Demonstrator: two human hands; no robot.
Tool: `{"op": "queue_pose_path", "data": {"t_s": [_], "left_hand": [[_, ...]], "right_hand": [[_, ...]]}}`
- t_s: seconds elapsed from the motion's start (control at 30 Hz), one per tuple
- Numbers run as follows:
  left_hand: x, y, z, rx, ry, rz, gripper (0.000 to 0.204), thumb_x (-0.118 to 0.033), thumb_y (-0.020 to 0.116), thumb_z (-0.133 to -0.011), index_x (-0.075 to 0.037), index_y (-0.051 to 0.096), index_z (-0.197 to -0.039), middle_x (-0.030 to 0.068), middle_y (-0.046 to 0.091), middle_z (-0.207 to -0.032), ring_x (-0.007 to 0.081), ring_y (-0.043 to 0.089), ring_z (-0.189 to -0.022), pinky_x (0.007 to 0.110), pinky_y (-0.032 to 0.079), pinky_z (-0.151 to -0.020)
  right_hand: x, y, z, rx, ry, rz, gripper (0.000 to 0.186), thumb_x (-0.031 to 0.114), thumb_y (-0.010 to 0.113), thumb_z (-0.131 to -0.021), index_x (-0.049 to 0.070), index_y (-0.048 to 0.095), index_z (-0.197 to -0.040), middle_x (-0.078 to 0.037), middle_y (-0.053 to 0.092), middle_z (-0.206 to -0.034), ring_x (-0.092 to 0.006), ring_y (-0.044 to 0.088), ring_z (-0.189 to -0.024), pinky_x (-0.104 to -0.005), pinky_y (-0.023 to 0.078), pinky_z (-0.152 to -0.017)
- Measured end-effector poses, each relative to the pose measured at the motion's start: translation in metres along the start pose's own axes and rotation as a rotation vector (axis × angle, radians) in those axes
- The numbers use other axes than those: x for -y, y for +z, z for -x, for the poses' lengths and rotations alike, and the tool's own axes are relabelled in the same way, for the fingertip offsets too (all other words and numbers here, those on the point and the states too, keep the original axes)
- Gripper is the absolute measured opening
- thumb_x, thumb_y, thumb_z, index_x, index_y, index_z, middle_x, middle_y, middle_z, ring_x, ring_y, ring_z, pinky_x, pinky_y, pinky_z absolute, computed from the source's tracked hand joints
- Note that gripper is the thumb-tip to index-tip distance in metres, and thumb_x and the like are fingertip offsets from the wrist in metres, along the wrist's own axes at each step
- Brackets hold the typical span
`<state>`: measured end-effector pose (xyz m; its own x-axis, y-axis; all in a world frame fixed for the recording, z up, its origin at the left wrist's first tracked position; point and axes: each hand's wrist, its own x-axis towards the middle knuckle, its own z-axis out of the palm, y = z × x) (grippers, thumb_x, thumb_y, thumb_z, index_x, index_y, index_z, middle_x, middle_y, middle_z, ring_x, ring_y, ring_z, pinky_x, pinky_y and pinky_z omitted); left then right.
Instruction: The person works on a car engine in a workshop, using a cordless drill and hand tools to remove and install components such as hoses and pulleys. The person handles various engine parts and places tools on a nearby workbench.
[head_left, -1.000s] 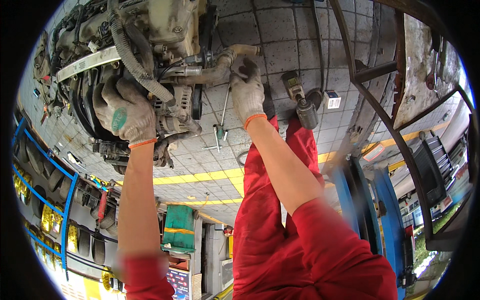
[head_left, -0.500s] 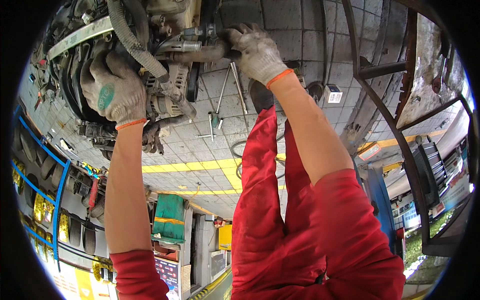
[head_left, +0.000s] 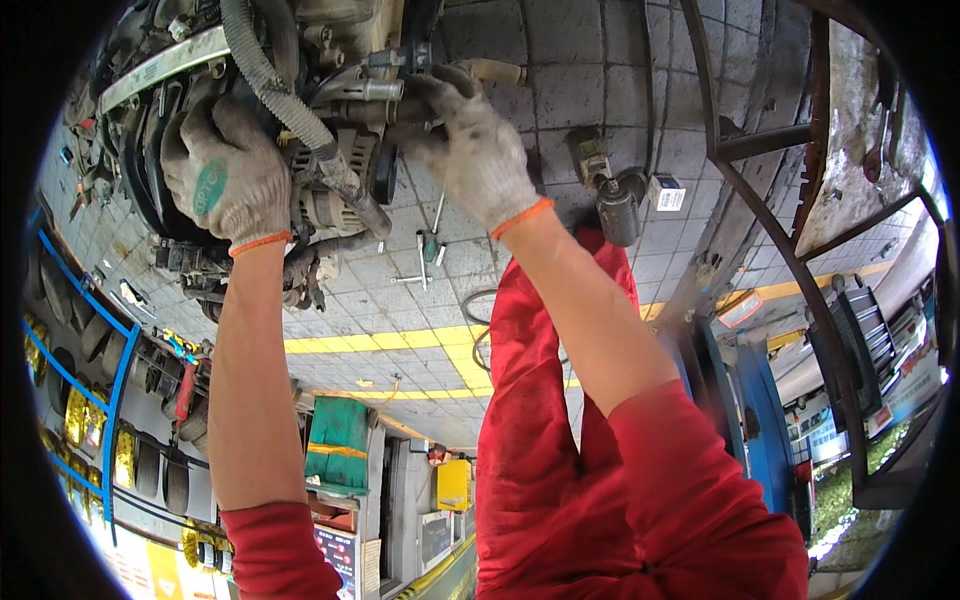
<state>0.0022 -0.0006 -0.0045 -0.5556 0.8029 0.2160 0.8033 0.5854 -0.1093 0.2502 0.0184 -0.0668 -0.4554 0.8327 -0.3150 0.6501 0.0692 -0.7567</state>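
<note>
An engine (head_left: 155,55) fills the upper left. My left hand (head_left: 225,175), in a pale knit glove, has its fingers curled around its black intake manifold (head_left: 140,175). My right hand (head_left: 480,160), similarly gloved, is at a metal hose pipe (head_left: 505,72) beside the alternator (head_left: 355,155); its fingers are bent but apart, partly blurred, and whether they touch the pipe is unclear. A corrugated hose (head_left: 300,130) runs between my hands. Below, a long thin tool (head_left: 438,210) and a T-handled wrench (head_left: 422,262) lie on the tiles.
A cordless power tool (head_left: 615,215) and small white box (head_left: 667,192) lie right of my right hand. A dark metal frame (head_left: 765,140) stands at right, blue steel lift parts (head_left: 765,430) below it. Tire racks (head_left: 80,390) and a green bin (head_left: 338,445) are behind me.
Over the last second my right hand rose toward the pipe, then shifted left and slightly down, uncovering the power tool again. My left hand stays on the manifold, higher in view than a second ago.
</note>
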Motion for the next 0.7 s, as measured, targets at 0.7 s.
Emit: {"op": "queue_pose_path", "data": {"t_s": [0.7], "left_hand": [[0.014,0.013,0.001,-0.029,0.024,-0.086,0.062,-0.057,0.052,-0.109,-0.004,0.072,-0.133,0.0315,0.066,-0.131,0.0507,0.065,-0.118,0.06,0.054,-0.097]], "right_hand": [[0.044,0.038,0.006,-0.152,0.757,-1.666,0.061,0.013,0.079,-0.098,-0.003,0.049,-0.148,-0.017,0.066,-0.139,-0.0251,0.068,-0.119,-0.036,0.056,-0.103]]}}
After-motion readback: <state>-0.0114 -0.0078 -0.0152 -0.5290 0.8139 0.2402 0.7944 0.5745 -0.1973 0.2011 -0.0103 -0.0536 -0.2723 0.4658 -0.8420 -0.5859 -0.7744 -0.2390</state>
